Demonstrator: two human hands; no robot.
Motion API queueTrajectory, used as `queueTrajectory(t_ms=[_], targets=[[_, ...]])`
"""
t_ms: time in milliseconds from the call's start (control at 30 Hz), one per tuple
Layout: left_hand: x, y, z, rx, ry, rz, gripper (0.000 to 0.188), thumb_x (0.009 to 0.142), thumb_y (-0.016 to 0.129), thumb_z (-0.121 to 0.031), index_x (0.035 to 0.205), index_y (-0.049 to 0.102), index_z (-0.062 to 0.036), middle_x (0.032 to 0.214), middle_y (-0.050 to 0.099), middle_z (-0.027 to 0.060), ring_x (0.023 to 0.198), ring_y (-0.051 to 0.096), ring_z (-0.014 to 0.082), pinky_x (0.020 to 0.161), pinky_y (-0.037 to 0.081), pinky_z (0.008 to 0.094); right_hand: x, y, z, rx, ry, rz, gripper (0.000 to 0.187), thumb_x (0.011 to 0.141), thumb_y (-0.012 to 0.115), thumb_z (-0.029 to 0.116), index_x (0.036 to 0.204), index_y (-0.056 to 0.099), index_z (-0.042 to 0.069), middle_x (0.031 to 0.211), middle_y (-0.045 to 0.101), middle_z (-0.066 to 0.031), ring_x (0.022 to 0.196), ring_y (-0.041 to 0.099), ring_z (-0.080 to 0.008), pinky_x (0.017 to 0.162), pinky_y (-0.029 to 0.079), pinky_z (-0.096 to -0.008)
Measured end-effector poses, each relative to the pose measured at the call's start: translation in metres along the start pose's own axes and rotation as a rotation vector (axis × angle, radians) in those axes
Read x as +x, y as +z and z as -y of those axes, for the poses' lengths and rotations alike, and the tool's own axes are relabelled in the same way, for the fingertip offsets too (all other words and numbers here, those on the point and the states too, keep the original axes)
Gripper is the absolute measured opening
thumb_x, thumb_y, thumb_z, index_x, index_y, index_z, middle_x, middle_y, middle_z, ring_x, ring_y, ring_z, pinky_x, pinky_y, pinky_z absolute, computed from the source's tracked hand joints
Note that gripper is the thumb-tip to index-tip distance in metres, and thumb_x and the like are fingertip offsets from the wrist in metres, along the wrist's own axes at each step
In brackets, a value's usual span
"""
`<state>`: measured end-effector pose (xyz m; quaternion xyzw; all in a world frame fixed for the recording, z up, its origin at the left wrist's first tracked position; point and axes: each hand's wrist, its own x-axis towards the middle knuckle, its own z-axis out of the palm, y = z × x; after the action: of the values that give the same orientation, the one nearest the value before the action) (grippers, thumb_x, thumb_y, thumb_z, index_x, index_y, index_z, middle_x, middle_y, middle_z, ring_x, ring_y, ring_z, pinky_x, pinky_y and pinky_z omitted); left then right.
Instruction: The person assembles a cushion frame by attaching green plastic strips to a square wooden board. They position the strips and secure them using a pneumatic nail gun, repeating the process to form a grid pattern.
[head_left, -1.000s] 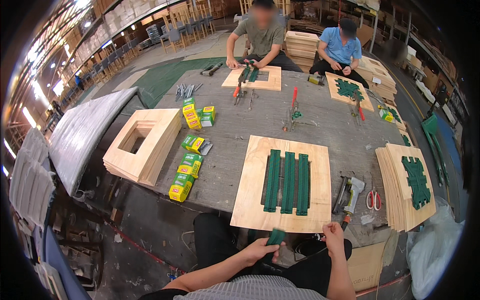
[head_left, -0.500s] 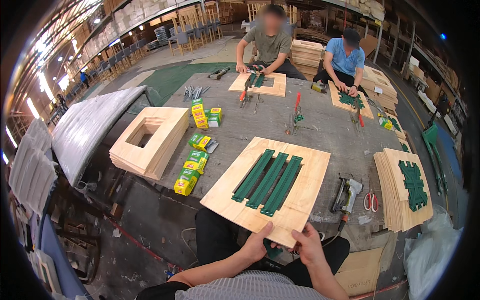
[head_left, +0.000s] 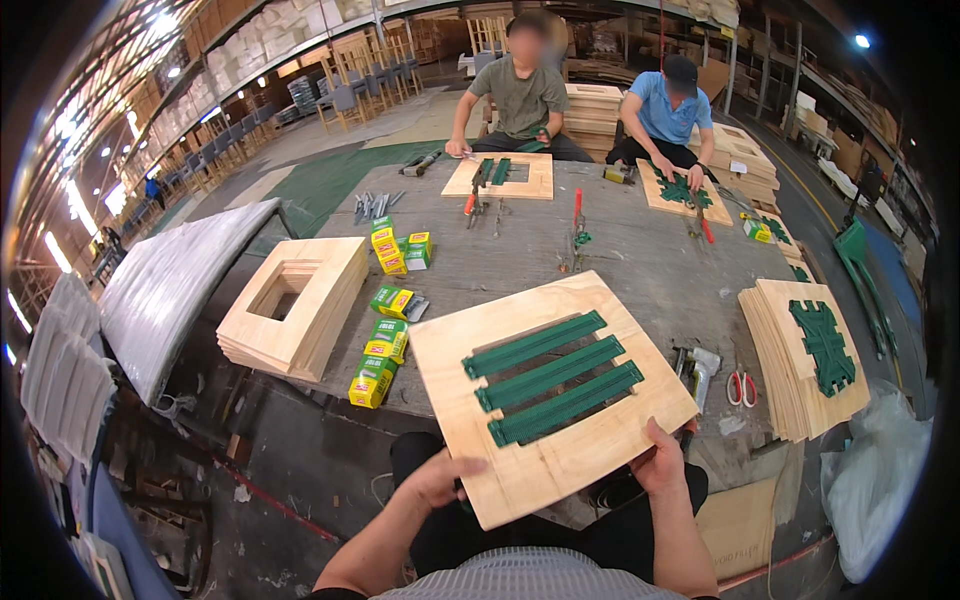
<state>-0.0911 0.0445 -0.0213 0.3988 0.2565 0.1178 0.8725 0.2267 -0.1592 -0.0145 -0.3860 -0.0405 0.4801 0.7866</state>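
Observation:
Between my hands is a square wooden panel (head_left: 560, 440) with a cutout, tilted and partly over my lap. Three green webbing straps (head_left: 550, 372) run side by side across the cutout. My left hand (head_left: 446, 478) grips the panel's near left edge, thumb on top. At the near right corner my right hand (head_left: 660, 457) holds it the same way, fingers underneath and mostly hidden. A staple gun (head_left: 703, 370) lies just beyond the right corner, partly covered by the panel. Beside it rest red-handled scissors (head_left: 741, 389).
Left is a stack of cutout panels (head_left: 300, 300), beside green and yellow boxes (head_left: 372, 381). At right stands another stack (head_left: 780, 370), topped with woven green straps (head_left: 822, 345). Across the table (head_left: 490, 262), two people work on panels; a red-handled tool (head_left: 577, 225) lies mid-table.
The panel has been turned so its straps run more crosswise, and lifted off toward me. My hands have moved apart, from the near corner to two separate sides.

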Motion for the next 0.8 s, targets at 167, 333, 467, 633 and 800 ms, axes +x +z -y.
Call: queueTrajectory(t_ms=[167,333,467,633,800], targets=[[0.025,-0.025,-0.027,-0.032,0.172,-0.249,0.045,0.101,0.065,-0.029,0.136,0.057,-0.0018,0.093,0.069,0.0042,0.063,0.061,0.0122,0.054,0.049,0.0264,0.017,-0.016,-0.044,0.214,-0.027,-0.041,0.044,0.098,0.066,0.017,0.139,0.054,0.008,0.128,0.068,-0.0082,0.112,0.068,-0.024,0.087,0.059,-0.04],[0.02,-0.009,-0.004,0.35,0.07,-0.198,0.07,0.093,0.075,-0.014,0.153,0.041,-0.004,0.098,0.07,0.0054,0.055,0.056,0.0094,0.046,0.046,0.0254,0.036,-0.051,-0.078,0.256,0.08,-0.136,0.034,0.1,0.066,0.023,0.131,0.058,0.01,0.118,0.07,-0.0082,0.105,0.069,-0.0284,0.086,0.058,-0.0454],[0.02,-0.012,0.028,0.637,0.121,-0.565,0.069,0.088,0.079,-0.017,0.147,0.046,-0.0008,0.096,0.071,0.0081,0.054,0.058,0.0138,0.05,0.05,0.0286,0.032,-0.049,-0.096,0.017,0.281,-0.196,0.032,0.099,0.07,0.033,0.12,0.063,0.01,0.099,0.072,-0.0099,0.085,0.072,-0.024,0.073,0.058,-0.0406],[0.042,-0.018,0.053,1.066,0.413,-0.779,0.058,0.084,0.082,-0.024,0.128,0.056,0.0033,0.101,0.073,0.021,0.09,0.073,0.0372,0.078,0.057,0.0443,0.034,-0.065,-0.077,-0.132,0.258,-0.311,0.027,0.099,0.07,0.035,0.106,0.065,0.009,0.082,0.068,-0.0055,0.072,0.067,-0.0189,0.066,0.056,-0.0366],[0.053,-0.01,0.054,1.034,0.325,-0.824,0.06,0.084,0.081,-0.028,0.125,0.053,0.0045,0.105,0.071,0.0279,0.105,0.067,0.0451,0.088,0.054,0.0499,0.036,-0.063,-0.064,-0.213,0.277,-0.272,0.03,0.1,0.068,0.038,0.096,0.065,0.008,0.076,0.068,-0.0058,0.065,0.066,-0.0193,0.059,0.056,-0.037]])
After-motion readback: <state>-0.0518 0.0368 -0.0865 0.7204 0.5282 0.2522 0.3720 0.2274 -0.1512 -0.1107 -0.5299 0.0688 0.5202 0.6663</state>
